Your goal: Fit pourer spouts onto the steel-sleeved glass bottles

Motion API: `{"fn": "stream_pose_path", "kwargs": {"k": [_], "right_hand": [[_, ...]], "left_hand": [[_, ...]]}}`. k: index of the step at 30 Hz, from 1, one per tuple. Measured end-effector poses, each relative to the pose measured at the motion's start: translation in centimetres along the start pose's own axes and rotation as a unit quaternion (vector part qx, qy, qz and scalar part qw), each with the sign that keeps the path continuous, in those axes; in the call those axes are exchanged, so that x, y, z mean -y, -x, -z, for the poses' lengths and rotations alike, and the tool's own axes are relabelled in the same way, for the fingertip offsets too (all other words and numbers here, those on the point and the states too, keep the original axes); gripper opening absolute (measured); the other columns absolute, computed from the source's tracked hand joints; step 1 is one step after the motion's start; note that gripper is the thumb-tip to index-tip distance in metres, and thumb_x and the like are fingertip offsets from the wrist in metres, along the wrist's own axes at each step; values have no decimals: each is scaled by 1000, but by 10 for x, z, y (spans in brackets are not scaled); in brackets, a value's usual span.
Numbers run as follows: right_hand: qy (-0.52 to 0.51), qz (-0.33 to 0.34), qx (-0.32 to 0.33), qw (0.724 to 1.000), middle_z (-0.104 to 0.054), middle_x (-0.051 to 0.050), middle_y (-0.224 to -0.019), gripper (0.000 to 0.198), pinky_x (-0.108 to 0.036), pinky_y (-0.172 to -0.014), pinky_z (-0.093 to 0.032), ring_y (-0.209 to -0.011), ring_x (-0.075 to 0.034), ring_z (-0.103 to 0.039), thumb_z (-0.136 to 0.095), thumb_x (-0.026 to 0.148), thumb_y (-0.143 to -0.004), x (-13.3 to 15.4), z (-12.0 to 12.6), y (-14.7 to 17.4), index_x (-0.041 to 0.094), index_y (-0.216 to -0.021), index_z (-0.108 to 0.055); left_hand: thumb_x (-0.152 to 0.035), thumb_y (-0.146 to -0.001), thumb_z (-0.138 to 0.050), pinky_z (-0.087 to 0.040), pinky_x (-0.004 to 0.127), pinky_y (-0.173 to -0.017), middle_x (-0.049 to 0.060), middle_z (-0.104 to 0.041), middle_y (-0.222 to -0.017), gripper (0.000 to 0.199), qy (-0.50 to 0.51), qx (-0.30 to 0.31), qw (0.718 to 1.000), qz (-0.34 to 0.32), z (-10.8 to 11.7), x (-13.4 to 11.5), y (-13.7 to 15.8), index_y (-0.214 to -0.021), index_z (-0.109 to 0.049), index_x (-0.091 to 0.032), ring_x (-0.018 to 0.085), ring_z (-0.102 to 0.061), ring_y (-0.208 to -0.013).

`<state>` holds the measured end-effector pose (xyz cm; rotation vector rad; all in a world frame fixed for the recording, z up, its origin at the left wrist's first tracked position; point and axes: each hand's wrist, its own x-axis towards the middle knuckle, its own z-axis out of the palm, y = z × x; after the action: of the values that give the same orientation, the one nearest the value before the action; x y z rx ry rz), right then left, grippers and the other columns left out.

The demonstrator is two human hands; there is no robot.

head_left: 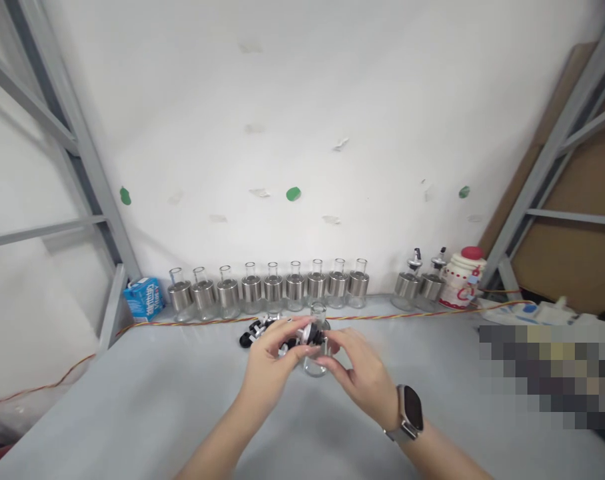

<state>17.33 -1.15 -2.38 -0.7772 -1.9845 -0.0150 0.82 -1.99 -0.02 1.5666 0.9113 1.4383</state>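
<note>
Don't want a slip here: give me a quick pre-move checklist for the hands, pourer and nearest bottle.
1. Pourer gripped: ok; the left hand pinches it between thumb and fingers.
2. Right hand contact: cannot tell; its fingertips are close, but touching is unclear.
3. Nearest bottle upright: ok.
4. Its mouth uncovered: ok.
5. Pourer above that mouth: not ok; it is in front of the bottle, below the rim.
6. Cable away from hands: ok; it runs behind them.

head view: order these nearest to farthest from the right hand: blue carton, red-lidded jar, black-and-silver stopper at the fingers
1. Black-and-silver stopper: just left of the right hand
2. Red-lidded jar: back right
3. Blue carton: far back left
</note>
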Motion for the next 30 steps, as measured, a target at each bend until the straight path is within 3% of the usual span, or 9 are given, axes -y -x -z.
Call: {"fn": "stream_pose_path", "kwargs": {"k": [2, 5, 9, 11, 15, 20, 30], "right_hand": [[-90, -70, 0, 994, -55, -4, -78, 19, -31, -67, -45, -71, -17, -52, -46, 28, -83, 5, 3, -2, 19, -100, -47], [-238, -164, 18, 957, -54, -3, -81, 20, -28, -66, -45, -71, -14, -53, -34, 31, -88, 14, 5, -6, 20, -99, -47], [-388, -209, 69, 895, -53, -3, -80, 25, -27, -64, -47, -66, -13, -54, -32, 35, -88, 22, 4, -10, 19, -97, -49], [-420, -217, 85, 877, -52, -2, -77, 25, -27, -61, -48, -62, -12, -54, -35, 37, -87, 24, 2, -10, 18, -93, -50], [-392, -239, 89, 884, -52, 0, -67, 24, -27, -61, -46, -55, -11, -53, -36, 35, -87, 24, -4, -5, 16, -89, -50], [-353, -247, 58, 900, -51, 0, -66, 26, -24, -52, -44, -52, -10, -49, -34, 37, -87, 22, -14, 3, 17, -86, -49], [-288, -247, 20, 925, -42, 3, -55, 28, -20, -46, -38, -46, -8, -42, -33, 37, -87, 25, -20, 11, 17, -74, -48]], "left_hand": [[-16, -68, -61, -43, 34, -87, 6, -56, -113, 31, 69, 19, 997, 18, 0, -3, 0, -98, -63, -25, 23, -51, -105], [-15, -69, -61, -37, 36, -93, 4, -54, -118, 31, 84, 49, 995, 22, 1, -7, 0, -97, -64, -26, 24, -44, -114], [-22, -75, -55, -26, 40, -101, 4, -49, -125, 27, 24, 109, 994, 14, 1, -12, 2, -100, -63, -26, 24, -30, -124], [-26, -81, -47, -24, 41, -102, 4, -45, -128, 27, -6, 114, 993, 8, 0, -13, 4, -103, -61, -26, 23, -29, -124], [-28, -84, -41, -29, 39, -99, 5, -46, -125, 27, -61, 77, 995, -25, -3, -10, 8, -102, -61, -26, 21, -37, -118], [-27, -82, -45, -38, 34, -90, 7, -52, -107, 25, -103, 21, 992, -67, -8, -4, 13, -100, -62, -26, 20, -46, -105], [-25, -81, -48, -44, 32, -81, 6, -55, -92, 23, -72, -35, 996, -41, -16, 0, 22, -95, -65, -24, 19, -51, -92]]}}
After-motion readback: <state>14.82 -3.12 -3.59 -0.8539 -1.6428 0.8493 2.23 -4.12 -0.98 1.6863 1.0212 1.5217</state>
